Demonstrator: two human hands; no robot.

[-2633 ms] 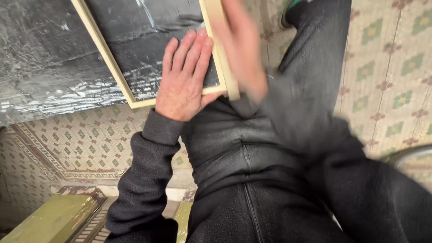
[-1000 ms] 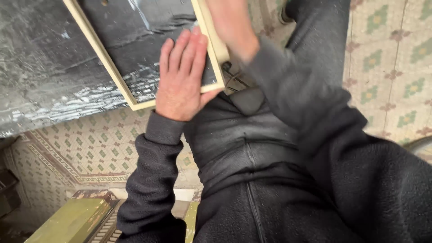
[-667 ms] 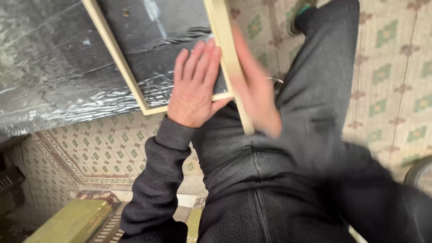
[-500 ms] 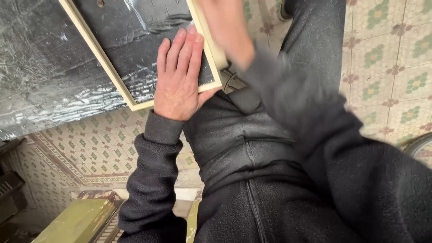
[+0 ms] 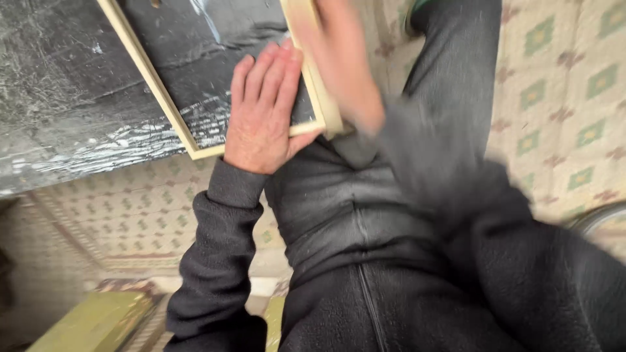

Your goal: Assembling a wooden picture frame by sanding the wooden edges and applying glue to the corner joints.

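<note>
Left hand (image 5: 264, 107): grip fully released, palm down, fingers straight and close together. It lies flat on the dark panel (image 5: 215, 72) inside the wooden frame (image 5: 156, 81); the heel of the hand rests over the frame's lower rail, near its corner. It grasps nothing.

Right hand (image 5: 345, 65): blurred. It lies against the frame's right-hand rail, just to the right of the left hand's fingertips. Whether its grip is clenched on the rail or merely pressed to it cannot be told.

Wooden frame: pale, thin-railed, tilted. One corner sits between the two hands, touching the person's dark fleece jacket (image 5: 352, 215); the rest runs up and away to the left of the left hand.

Silvery grey foil sheet (image 5: 59, 104): crinkled, lying to the left of the left hand, beyond the frame's outer rail.

Patterned tile floor (image 5: 574, 98): cream with green diamonds, to the right of the right hand.

Olive-green box (image 5: 91, 322): well below the left hand, beside the sleeve.
</note>
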